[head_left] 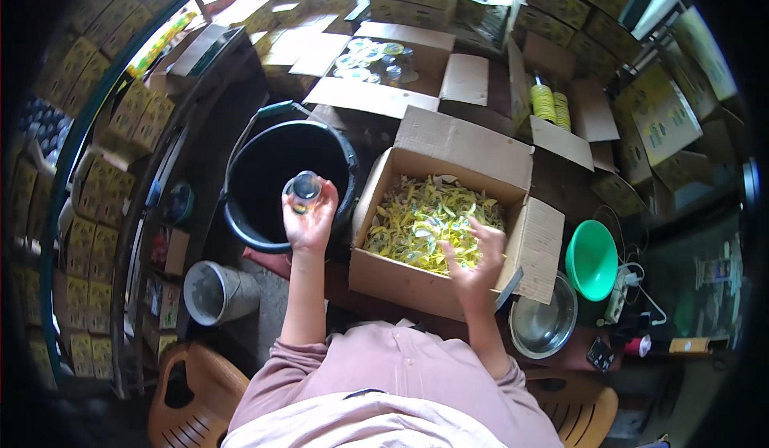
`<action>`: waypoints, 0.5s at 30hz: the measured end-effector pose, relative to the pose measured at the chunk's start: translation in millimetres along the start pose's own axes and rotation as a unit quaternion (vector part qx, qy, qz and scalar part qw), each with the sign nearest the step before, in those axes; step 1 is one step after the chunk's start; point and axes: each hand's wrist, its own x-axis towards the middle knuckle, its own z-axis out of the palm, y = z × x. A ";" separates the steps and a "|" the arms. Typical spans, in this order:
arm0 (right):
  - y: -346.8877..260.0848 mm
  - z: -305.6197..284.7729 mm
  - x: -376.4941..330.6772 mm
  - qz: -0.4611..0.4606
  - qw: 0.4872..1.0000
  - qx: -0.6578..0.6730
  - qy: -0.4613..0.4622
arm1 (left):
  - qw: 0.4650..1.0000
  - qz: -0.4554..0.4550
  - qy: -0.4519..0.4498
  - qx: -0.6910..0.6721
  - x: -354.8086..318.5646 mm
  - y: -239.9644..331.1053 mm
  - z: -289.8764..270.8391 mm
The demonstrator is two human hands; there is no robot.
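My left hand (310,224) is raised palm up over a black bucket (268,152), its fingers curled round a small clear jar (306,185). Whether the jar holds anything is too small to tell. To its right stands an open cardboard box (404,282), filled with a loose heap of small yellow and white strips (416,216). Above the right side of that heap hovers my right hand (477,264), fingers spread, with nothing visible in them. Part of the heap is hidden behind this hand.
Beyond the box, an open carton holds clear round containers (372,57); another has stacks of yellow discs (545,104). At right are a green bowl (591,260), a clear basin (545,320) and a power strip (615,302). A grey bucket (212,292) stands at left, near chairs and shelves.
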 end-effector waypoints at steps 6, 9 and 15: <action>-62.8 85.9 49.3 -0.074 0.951 0.221 -0.206 | 0.990 -0.031 0.000 0.139 -3.2 8.8 -7.9; -77.1 115.5 58.7 -0.108 0.945 0.201 -0.235 | 0.982 -0.018 -0.025 0.187 -8.8 3.4 0.0; -82.5 137.9 61.7 -0.102 0.940 0.248 -0.210 | 0.983 -0.069 0.007 0.170 -25.0 13.6 16.2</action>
